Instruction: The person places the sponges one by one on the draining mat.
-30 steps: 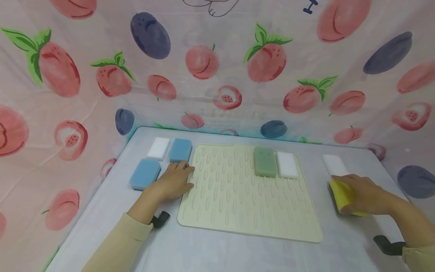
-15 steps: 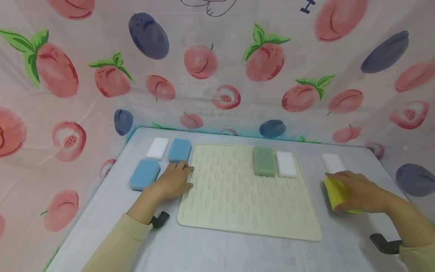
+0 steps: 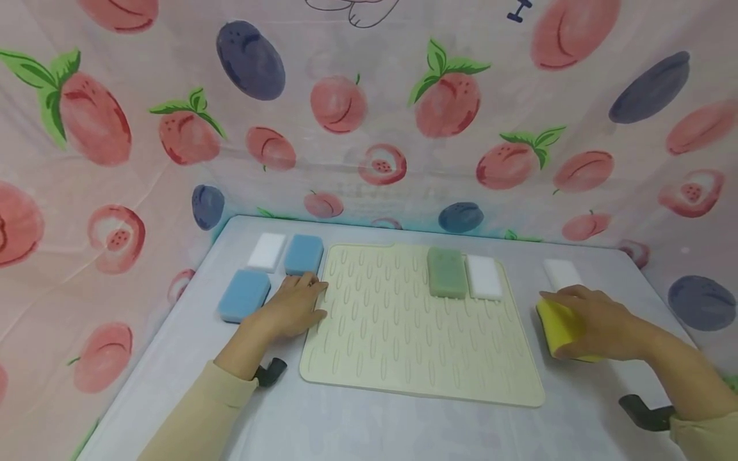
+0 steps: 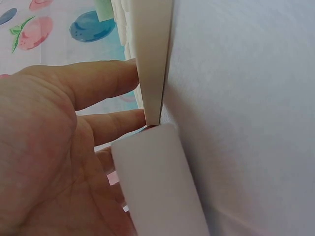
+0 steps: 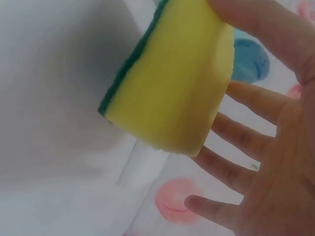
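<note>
At the left edge of a cream ribbed mat [image 3: 415,346], my left hand [image 3: 291,307] rests with fingers spread, and its thumb and a fingertip touch the mat's rim in the left wrist view. A blue sponge [image 3: 303,254] lies just beyond those fingers. My right hand [image 3: 605,326] pinches a yellow sponge [image 3: 558,326] with a dark green scouring side, right of the mat. In the right wrist view the yellow sponge [image 5: 172,83] hangs tilted above the tabletop. On the mat's far right lie a green sponge [image 3: 447,273] and a white sponge [image 3: 484,277], side by side.
Left of the mat lie another blue sponge [image 3: 245,295] and a white sponge [image 3: 268,251]. One more white sponge [image 3: 562,273] lies behind my right hand. A pale block [image 4: 157,182] appears close up in the left wrist view. Fruit-print cloth [image 3: 357,160] stands behind the table.
My right hand has moved a little left toward the mat with the yellow sponge in it. The left hand stays at the mat's edge, and the view has shifted very slightly.
</note>
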The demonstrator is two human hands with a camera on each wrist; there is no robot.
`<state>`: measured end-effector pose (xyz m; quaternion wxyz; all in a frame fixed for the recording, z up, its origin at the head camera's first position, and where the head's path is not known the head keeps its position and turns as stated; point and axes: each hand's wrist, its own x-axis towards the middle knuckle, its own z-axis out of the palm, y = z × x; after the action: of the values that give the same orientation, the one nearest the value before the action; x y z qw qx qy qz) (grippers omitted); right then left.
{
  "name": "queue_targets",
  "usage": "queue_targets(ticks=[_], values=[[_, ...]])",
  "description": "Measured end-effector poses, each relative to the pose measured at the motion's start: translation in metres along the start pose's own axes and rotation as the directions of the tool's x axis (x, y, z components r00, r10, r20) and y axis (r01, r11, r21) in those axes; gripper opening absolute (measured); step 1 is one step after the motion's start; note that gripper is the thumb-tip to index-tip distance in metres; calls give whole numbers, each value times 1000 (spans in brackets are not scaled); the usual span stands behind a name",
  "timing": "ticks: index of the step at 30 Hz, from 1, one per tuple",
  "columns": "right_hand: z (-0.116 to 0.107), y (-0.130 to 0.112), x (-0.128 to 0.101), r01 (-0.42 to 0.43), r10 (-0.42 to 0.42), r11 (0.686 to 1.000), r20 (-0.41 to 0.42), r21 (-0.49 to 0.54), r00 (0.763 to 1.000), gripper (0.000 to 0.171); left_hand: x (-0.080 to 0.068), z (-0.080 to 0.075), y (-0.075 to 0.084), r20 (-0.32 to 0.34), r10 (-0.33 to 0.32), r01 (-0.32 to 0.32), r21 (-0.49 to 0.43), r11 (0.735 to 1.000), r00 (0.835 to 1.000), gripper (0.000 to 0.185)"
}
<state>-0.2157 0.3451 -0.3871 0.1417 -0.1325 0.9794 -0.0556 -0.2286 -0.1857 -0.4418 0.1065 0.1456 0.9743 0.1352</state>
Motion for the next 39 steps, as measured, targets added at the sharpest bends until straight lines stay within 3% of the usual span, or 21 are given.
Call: queue_targets(ticks=[7, 23, 39], values=[[-2, -13, 0, 27, -27, 1000, -13, 6, 1000, 104, -1, -1, 0, -7, 27, -27, 7, 1000, 1000, 59], [0, -34, 3, 119, -120, 993, -60, -13, 991, 97, 0, 1, -1, -16, 19, -18, 18, 1000, 1000, 62], [1, -59, 10, 128, -129, 991, -45, -26, 991, 96, 1, 0, -1, -6, 13, -13, -4, 1000, 1000, 62]])
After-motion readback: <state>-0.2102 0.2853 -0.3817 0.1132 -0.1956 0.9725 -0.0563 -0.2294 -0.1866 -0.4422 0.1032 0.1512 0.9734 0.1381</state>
